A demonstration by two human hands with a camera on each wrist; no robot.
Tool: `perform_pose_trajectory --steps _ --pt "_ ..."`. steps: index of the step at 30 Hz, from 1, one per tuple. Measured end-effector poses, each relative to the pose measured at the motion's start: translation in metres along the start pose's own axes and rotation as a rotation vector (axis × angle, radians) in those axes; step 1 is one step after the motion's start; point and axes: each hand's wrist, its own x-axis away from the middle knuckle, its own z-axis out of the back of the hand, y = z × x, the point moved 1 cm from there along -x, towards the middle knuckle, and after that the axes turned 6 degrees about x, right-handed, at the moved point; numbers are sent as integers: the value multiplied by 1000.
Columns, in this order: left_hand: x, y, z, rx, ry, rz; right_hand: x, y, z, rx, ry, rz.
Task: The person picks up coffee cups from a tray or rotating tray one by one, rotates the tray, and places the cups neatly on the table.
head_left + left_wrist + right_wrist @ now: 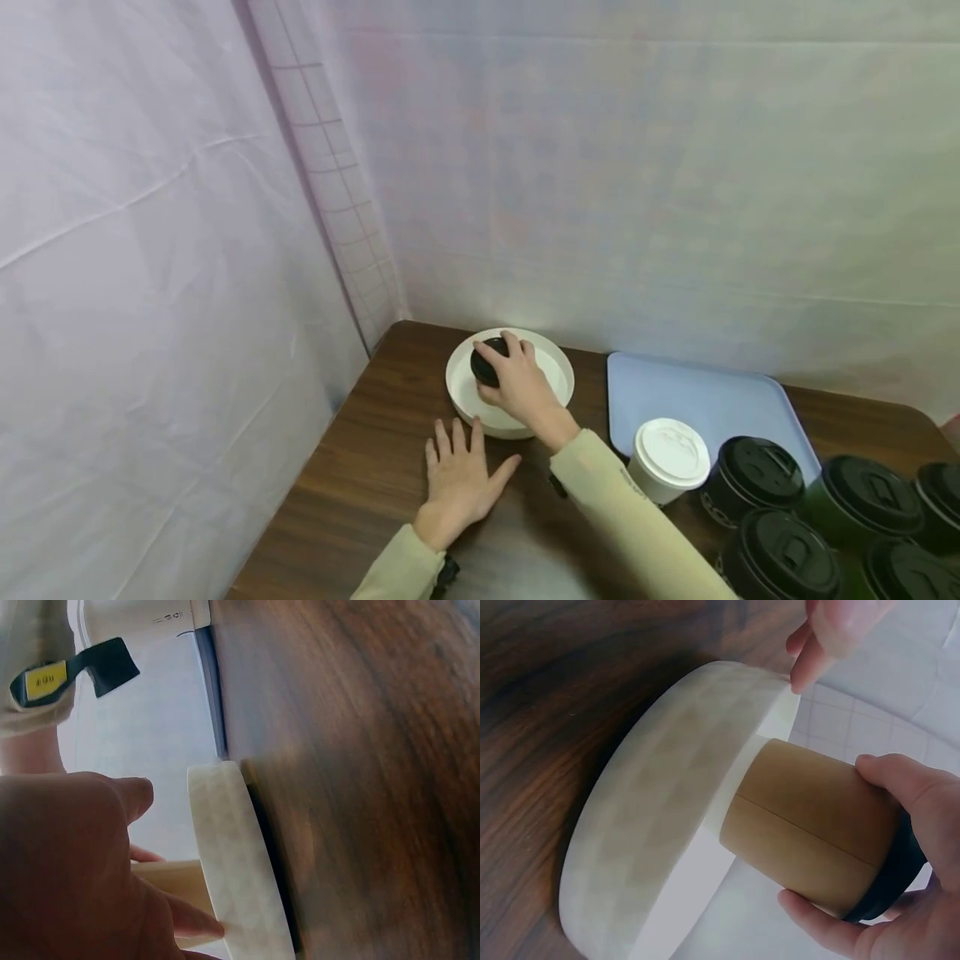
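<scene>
My right hand (521,387) grips a brown paper cup (806,817) around its upper part, just below its black lid (484,368). The cup's base dips past the rim of a round white bowl (557,385); in the right wrist view the cup leans with its lid toward my palm. A faceted pattern covers the bowl's outer wall (660,780). With fingers spread, my left hand (457,485) lies in front of the bowl, a fingertip touching its near edge in the left wrist view.
Right of the bowl lies a light blue tray (686,387). A white lidded cup (667,458) stands by its near edge, beside several dark and green cups with black lids (761,471). White sheeting (637,167) hangs behind the wooden table (337,492) and along its left.
</scene>
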Motion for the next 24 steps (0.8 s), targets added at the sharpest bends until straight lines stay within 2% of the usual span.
perform_pose_trajectory --steps 8,18,24 --pt "-2 -2 -2 -2 -2 9 16 7 7 -1 35 -25" --pt "1 0 -3 0 12 6 30 8 15 21 39 -41" --pt "2 1 -3 0 7 6 36 9 18 31 69 -36"
